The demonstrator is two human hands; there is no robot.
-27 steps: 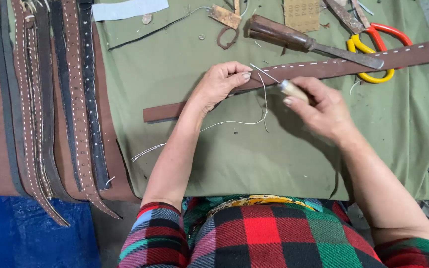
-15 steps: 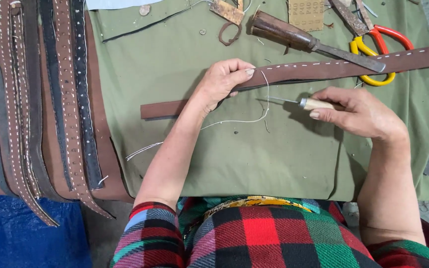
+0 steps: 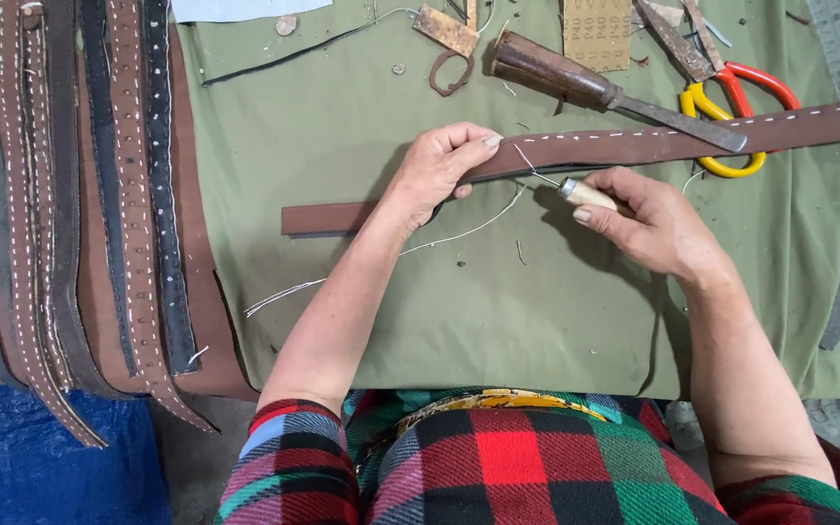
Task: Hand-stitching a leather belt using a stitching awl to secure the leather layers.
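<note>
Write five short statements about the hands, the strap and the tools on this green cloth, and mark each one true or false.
1. The left hand presses on the long brown leather strap. True.
2. The right hand holds the scissors with red and yellow handles. False: it grips a pale wooden-handled awl; the scissors lie untouched on the olive-green cloth.
3. The awl's tip points toward the strap's near edge. True.
4. White stitching runs along the strap's right-hand part. True.
5. The stack of finished leather belts lies to the person's right. False: it lies at the left, off the cloth's edge.
</note>
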